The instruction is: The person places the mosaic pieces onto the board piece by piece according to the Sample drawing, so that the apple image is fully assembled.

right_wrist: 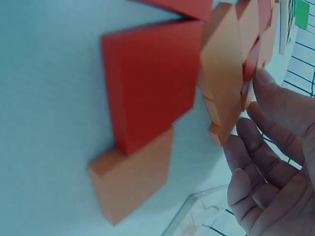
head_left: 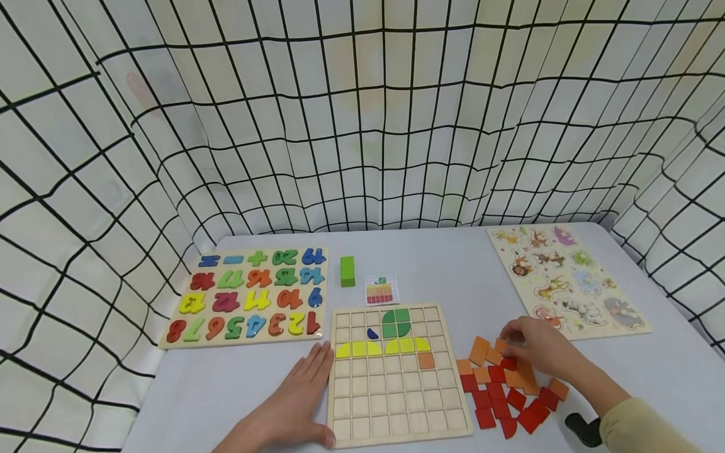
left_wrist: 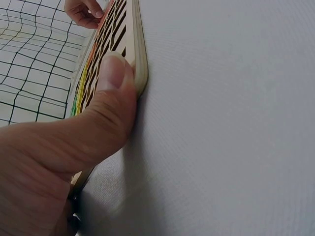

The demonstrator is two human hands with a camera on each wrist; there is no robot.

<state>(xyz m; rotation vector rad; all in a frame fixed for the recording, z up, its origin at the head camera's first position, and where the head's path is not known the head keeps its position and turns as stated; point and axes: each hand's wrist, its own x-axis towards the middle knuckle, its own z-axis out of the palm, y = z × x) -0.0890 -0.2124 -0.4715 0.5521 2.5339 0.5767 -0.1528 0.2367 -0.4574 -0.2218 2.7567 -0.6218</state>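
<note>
Head view: yellow row (head_left: 359, 348), long axis crosswise on board (head_left: 399, 397), left hand (head_left: 297, 399) spread alongside (right hand (head_left: 542, 346): grip unclear)

The left hand (left_wrist: 64, 147) touches the gridded wooden board (left_wrist: 141, 59), thumb near its corner.

Shows a white table (head_left: 447, 270), with a finely woven-looking surface in the left wrist view. Carries a wooden grid board (head_left: 380, 403) near the middle, lying flat. Just beyond its far edge, bears a small printed card (head_left: 382, 290), with a green block (head_left: 347, 272) near it on the left. At left, carries a wooden number board (head_left: 243, 341), just beside the grid board; at far right, an animal board (head_left: 566, 277), set at a slant. To the right of the grid board, holds loose orange tiles (head_left: 479, 350) and red tiles (head_left: 500, 409), mostly square, many touching, some overlapping.
</note>
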